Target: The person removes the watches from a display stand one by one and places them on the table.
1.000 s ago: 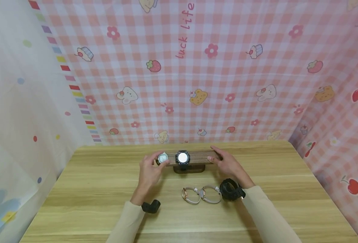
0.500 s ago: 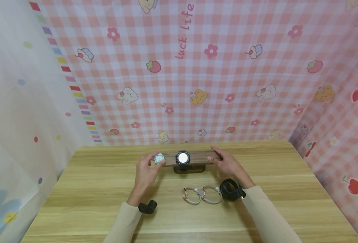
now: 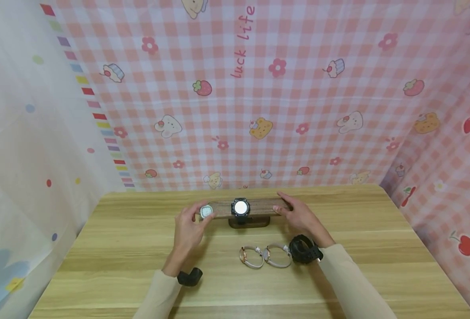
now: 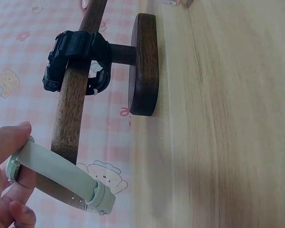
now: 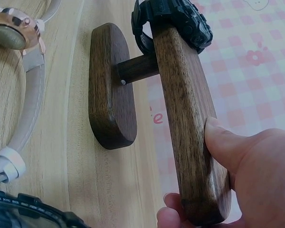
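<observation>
In the head view, your left hand [image 3: 188, 227] pinches the green watch [image 3: 206, 212] at the nine o'clock end of the wooden bar [image 3: 263, 207], and the black watch [image 3: 240, 207] sits round the bar between your hands. Your right hand [image 3: 298, 216] grips the three o'clock end, probably to stop the stand tipping. From the black watch, two pale-strapped watches [image 3: 266, 254] lie toward five o'clock and a dark watch [image 3: 298, 252] toward four, handy for reaching. In the left wrist view, you hold the green watch by its case, toward eight o'clock, seemingly leaving its loop open; whether the bar's tip is inside it, I cannot tell. In the right wrist view, your thumb and fingers clasp the bar's end, the base [image 5: 111, 90] at ten o'clock from them.
</observation>
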Demonstrator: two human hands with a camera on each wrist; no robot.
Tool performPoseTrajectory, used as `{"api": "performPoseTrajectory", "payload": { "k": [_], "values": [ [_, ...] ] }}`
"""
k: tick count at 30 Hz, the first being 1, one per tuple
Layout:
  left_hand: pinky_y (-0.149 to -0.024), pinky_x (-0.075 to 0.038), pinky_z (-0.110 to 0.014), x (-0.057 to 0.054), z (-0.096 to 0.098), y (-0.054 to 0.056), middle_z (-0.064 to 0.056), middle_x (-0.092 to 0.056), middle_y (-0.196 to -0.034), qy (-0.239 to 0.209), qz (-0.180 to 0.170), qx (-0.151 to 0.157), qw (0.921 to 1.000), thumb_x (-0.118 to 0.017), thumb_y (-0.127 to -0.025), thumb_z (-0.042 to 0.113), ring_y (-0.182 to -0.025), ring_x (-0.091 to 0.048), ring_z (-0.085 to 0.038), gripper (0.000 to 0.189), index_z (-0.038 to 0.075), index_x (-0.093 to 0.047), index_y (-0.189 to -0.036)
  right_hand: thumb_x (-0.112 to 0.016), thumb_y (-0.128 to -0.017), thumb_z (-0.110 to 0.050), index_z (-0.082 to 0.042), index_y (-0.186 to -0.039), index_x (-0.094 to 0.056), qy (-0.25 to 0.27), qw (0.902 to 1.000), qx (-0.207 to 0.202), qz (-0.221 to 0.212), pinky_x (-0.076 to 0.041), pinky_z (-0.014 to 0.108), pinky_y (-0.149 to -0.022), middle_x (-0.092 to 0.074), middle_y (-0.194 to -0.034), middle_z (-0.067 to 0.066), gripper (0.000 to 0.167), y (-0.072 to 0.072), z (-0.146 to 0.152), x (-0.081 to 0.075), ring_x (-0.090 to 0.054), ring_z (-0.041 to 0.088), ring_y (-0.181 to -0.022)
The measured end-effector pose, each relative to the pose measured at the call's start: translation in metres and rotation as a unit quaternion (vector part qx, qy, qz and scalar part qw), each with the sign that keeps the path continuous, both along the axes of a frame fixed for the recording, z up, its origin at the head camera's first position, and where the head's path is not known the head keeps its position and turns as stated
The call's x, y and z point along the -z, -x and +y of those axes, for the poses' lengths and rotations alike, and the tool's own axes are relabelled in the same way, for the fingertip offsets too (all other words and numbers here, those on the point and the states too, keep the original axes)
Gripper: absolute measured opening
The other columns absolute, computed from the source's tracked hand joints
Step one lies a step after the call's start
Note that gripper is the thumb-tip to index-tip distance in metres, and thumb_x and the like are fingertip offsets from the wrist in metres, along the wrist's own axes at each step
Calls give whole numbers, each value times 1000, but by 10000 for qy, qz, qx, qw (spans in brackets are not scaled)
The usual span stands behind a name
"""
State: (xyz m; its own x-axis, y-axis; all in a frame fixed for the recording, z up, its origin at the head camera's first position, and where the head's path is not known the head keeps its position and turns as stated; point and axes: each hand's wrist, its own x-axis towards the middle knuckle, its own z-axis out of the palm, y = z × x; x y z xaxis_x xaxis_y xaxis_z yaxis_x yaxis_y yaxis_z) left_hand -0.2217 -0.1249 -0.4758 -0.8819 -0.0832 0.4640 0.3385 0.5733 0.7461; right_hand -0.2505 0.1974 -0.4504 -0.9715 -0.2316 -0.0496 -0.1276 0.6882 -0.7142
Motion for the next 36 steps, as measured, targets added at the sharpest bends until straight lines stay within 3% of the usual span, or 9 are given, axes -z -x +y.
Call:
{"api": "performPoseTrajectory", "payload": {
  "k": [5, 11, 17, 24, 31, 36],
  "values": [
    [-73, -28, -34, 0, -1, -5, -3, -64, -74, 105, 325, 83, 9994, -87, -76, 16, -65, -45, -24, 38, 4, -74, -110, -56, -101, -36, -9, -155, -31, 7, 10000, 17, -40, -25, 60, -113, -32, -156, 25, 65, 0, 0, 0, -29, 47, -141],
    [-73, -24, -34, 0, 0, -12, -1, -62, -69, 233, 407, 138, 9988, -88, -74, 14, -65, -44, -26, 38, 4, -75, -108, -56, -101, -36, -10, -156, -30, -32, 10000, 21, -72, -25, 60, -113, -32, -156, 25, 66, 0, 0, 0, -29, 48, -141],
    [-73, -29, -34, -3, 4, -20, 0, -65, -72, 384, 310, 351, 9982, -88, -74, 12, -66, -47, -25, 36, 4, -75, -106, -56, -101, -36, -9, -156, -30, -34, 10000, 32, -87, -25, 60, -113, -31, -156, 25, 66, -1, 0, -1, -29, 48, -141],
    [-73, -28, -32, 1, 10, -29, 1, -56, -63, 761, 137, 533, 9956, -89, -72, 17, -64, -43, -18, 40, 4, -75, -107, -55, -102, -37, -10, -156, -29, -51, 9999, 41, -76, -25, 59, -114, -31, -156, 23, 66, 0, 0, -1, -28, 46, -142],
    [-73, -29, -31, -1, 16, -36, -5, -55, -62, 852, -143, 769, 9933, -88, -73, 22, -64, -41, -14, 40, 9, -76, -109, -55, -102, -38, -11, -157, -29, -99, 9999, 44, -99, -24, 60, -114, -30, -157, 22, 66, 1, 0, 1, -27, 46, -143],
    [-73, -31, -30, 0, 20, -41, -1, -54, -62, 873, -236, 922, 9916, -88, -72, 22, -64, -41, -13, 41, 9, -76, -108, -55, -102, -37, -12, -157, -28, -84, 9999, 58, -116, -24, 59, -114, -30, -158, 21, 66, 1, 0, 2, -27, 45, -143]
  ]
}}
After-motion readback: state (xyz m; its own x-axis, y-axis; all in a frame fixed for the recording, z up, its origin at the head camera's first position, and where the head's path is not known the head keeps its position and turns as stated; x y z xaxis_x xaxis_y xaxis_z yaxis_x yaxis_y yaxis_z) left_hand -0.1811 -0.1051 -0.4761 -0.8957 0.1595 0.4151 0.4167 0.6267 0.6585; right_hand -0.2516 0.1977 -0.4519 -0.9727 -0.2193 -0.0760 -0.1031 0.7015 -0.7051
